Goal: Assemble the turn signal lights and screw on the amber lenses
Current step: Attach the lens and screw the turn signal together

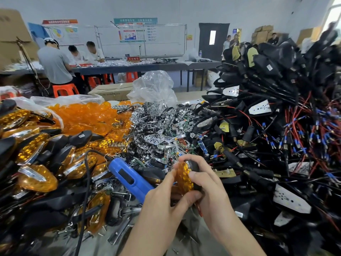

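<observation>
Mid-bench, left hand (162,200), right hand (209,189) — fingers gripping amber lens (183,179), housing (194,165) mostly hidden

Bright, even indoor light; daylight blows out the window (334,15) top right. Edges bow, and the upper right corner smears.

- amber lens (182,177): translucent faceted plastic, is shining glossy.
- black housing (193,164): plastic, is showing matt.
- blue screwdriver (127,177): smooth plastic, is looking satin.
- reflector pile (156,124): chrome finish, is glinting.
- bag (155,85): clear crinkled film.
- box (112,91): matt cardboard.
</observation>
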Demonstrator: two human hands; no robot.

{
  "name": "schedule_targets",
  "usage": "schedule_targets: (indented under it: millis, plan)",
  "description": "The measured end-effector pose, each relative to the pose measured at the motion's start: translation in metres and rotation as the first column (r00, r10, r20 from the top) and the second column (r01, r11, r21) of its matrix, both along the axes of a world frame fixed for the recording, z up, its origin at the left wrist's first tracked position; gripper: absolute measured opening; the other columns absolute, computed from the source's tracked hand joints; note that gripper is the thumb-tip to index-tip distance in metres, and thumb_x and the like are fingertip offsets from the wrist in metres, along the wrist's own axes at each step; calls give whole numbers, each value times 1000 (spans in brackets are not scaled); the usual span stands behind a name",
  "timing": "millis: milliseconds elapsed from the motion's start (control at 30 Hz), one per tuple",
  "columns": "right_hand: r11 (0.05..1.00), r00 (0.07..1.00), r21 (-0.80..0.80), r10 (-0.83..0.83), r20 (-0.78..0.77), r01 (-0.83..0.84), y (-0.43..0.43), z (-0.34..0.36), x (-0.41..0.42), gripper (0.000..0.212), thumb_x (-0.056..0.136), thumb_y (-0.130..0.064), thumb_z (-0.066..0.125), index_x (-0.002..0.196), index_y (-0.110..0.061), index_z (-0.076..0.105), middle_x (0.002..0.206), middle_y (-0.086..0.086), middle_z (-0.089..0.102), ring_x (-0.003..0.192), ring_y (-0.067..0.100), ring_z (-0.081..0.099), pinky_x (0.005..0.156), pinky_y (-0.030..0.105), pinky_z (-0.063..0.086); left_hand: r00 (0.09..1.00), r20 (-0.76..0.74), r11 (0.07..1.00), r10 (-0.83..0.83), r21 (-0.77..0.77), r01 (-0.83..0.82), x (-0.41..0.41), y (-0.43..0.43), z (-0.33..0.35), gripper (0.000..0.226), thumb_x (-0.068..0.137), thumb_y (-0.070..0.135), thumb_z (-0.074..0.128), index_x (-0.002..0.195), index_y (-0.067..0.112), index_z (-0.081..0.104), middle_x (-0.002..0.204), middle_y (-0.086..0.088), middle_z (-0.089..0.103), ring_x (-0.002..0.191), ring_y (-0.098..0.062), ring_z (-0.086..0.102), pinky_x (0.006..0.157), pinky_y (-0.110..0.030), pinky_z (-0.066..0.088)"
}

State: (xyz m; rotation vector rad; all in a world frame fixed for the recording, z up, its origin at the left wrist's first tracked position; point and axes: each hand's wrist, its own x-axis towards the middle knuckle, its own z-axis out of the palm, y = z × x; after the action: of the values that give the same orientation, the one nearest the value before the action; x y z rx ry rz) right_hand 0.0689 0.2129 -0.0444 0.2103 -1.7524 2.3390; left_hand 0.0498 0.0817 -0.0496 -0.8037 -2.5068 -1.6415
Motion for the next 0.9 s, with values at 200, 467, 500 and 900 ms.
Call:
schedule_targets:
  millis: [200,467,500,900]
  plan:
    - [1000,1000,7,14,-24,-14,1,-2,-1,39,74,-35,61,110,-22,69,109,0,69,89,23,67,84,53,55,1000,13,1000,-9,2,9,0,0,0,70,71,70,59,131,34,54,94,19,72,87,2,69,80,-26,56]
    - [1000,1000,14,14,-18,-13,0,-3,-1,40,75,-34,60,112,-22,69,112,1,70,90,22,68,84,52,57,1000,14,1000,-11,15,11,1,0,1,69,73,65,61,136,38,51,94,16,71,87,-1,69,80,-25,55]
    - [1000,1000,16,12,-19,-12,0,-3,-1,40,75,-34,60,111,-22,69,111,0,70,90,22,68,84,53,57,1000,12,1000,-12,18,12,1,0,1,67,74,63,62,135,39,52,94,17,71,86,-1,69,79,-24,55]
    - [998,999,49,-29,-21,30,0,-2,0,44,75,-37,59,116,-23,68,115,-1,72,94,18,68,75,31,56,999,-7,997,-33,63,33,0,1,1,52,77,57,65,126,39,57,92,8,72,83,-10,70,75,-24,55]
